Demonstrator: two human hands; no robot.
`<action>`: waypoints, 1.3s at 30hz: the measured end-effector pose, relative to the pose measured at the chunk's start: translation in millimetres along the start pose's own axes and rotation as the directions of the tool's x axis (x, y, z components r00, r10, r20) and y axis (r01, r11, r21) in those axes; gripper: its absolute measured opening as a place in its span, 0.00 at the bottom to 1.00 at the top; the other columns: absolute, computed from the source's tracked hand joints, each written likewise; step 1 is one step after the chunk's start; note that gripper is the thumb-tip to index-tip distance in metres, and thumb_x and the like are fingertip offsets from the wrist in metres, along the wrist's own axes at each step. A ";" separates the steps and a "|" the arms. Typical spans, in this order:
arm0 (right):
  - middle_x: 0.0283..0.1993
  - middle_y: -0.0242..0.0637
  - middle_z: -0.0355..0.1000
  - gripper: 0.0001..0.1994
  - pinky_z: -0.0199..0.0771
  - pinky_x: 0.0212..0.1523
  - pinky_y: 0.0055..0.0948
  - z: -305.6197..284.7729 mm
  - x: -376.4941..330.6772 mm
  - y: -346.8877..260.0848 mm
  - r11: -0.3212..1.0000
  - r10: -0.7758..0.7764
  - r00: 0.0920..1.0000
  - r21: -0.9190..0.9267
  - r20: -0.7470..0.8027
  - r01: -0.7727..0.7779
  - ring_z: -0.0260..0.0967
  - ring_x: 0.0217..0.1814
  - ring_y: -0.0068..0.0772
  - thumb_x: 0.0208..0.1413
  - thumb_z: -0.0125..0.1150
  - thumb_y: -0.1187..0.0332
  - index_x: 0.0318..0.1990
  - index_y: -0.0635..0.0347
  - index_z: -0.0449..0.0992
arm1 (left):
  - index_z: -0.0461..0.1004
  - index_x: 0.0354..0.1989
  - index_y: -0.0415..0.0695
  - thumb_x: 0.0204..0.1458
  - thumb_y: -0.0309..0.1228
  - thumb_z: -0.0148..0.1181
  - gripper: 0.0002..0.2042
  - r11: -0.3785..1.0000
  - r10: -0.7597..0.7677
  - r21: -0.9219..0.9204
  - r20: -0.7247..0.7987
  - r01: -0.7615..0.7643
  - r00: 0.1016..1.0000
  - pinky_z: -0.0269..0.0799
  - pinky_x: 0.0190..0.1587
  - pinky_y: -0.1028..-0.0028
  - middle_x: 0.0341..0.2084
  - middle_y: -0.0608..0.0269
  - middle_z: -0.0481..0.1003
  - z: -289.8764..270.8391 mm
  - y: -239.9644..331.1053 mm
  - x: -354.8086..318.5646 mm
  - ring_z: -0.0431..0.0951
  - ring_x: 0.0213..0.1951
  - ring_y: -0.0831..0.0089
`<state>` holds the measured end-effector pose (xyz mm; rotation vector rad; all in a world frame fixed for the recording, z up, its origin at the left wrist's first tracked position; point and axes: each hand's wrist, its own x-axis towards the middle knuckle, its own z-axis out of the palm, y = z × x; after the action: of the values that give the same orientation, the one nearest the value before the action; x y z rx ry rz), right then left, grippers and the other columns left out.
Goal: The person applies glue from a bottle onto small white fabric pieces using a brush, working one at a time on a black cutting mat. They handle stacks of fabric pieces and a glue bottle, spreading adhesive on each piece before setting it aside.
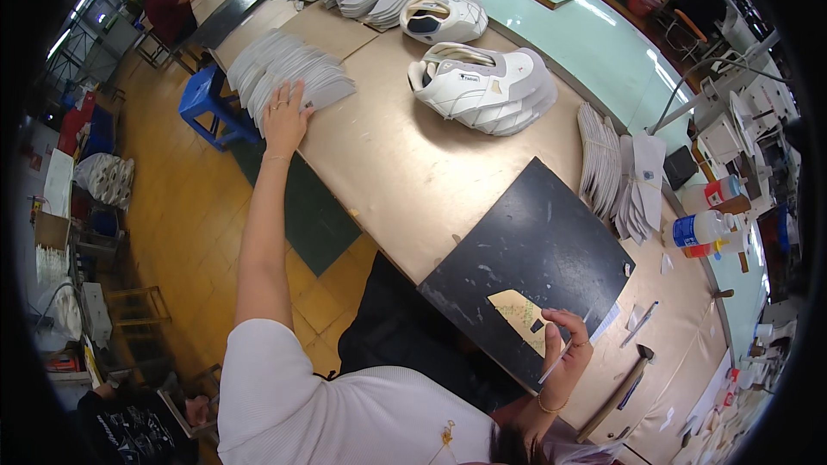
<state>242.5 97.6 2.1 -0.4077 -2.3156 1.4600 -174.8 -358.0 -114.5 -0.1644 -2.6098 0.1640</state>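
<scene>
While left fingers (298, 95) spread on grey pieces (297, 65) | right fingers (568, 321) grip slim tool (556, 364) | yellow piece (514, 308) bears writing

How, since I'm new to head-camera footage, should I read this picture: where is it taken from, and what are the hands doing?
There is no robot here: you see a person's two bare hands through a wide fisheye camera worn on the head, so straight edges bend. The picture's left is the person's left. The left hand reaches out and touches a fan of pale grey pieces; whether it holds one is unclear. The right hand holds a thin pen-like tool near a yellow template on a black mat. Elsewhere on the tan table are stacked shoe uppers and a hammer.
</scene>
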 end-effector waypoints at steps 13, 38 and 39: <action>0.47 0.42 0.81 0.07 0.71 0.57 0.38 -9.8 -23.7 29.6 0.993 0.083 0.995 -0.083 -0.054 -0.087 0.77 0.53 0.42 0.58 0.66 0.75 0.43 0.60 0.81 | 0.52 0.77 0.57 0.59 0.54 0.59 0.39 0.984 -0.158 0.107 0.131 0.145 0.979 0.52 0.70 0.39 0.75 0.45 0.51 -44.4 38.8 19.5 0.51 0.74 0.43; 0.60 0.31 0.75 0.11 0.53 0.72 0.50 22.2 -33.7 66.5 0.864 -0.164 0.986 -0.485 -0.021 0.133 0.66 0.69 0.38 0.54 0.69 0.68 0.45 0.52 0.80 | 0.69 0.57 0.30 0.60 0.63 0.56 0.39 0.226 0.754 -0.844 0.468 0.487 0.462 0.81 0.40 0.69 0.41 0.48 0.75 -180.5 544.6 48.1 0.81 0.39 0.62; 0.60 0.30 0.75 0.11 0.54 0.72 0.50 21.7 -33.2 66.6 0.861 -0.166 0.986 -0.489 -0.018 0.136 0.66 0.69 0.37 0.55 0.69 0.67 0.46 0.52 0.80 | 0.69 0.57 0.30 0.58 0.64 0.55 0.41 0.296 0.736 -0.817 0.526 0.495 0.427 0.81 0.39 0.68 0.41 0.48 0.75 -180.4 555.1 49.7 0.81 0.39 0.61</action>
<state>265.1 94.0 -72.0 -0.3824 -2.5855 0.7636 -79.2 211.7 -17.1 -1.0747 -3.2198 -2.0090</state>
